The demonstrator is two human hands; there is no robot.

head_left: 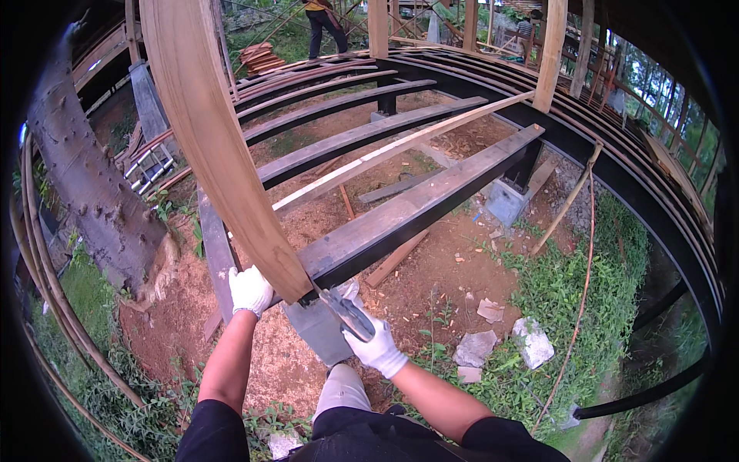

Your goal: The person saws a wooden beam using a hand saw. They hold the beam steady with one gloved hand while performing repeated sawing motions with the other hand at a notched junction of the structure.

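A thick wooden post (219, 146) rises from the corner of a dark floor frame, its lower end just ahead of me. My left hand (251, 290), in a white glove, is closed at the left side of the post's foot; some fingers are hidden. My right hand (375, 345), gloved too, grips the dark handle of what looks like a hand saw (346, 309). Its grey metal part points up and left, and the tip reaches the post's lower right edge. From there a flat-topped black beam (431, 200) runs away to the right. A grey concrete footing (319, 331) shows below.
Parallel joists (339, 119) and a pale batten (400, 146) span the frame over bare soil. A tree trunk (92, 169) stands left. Broken concrete blocks (533, 343) lie in the weeds at right, near a leaning stick (568, 200). A person (323, 23) stands far off.
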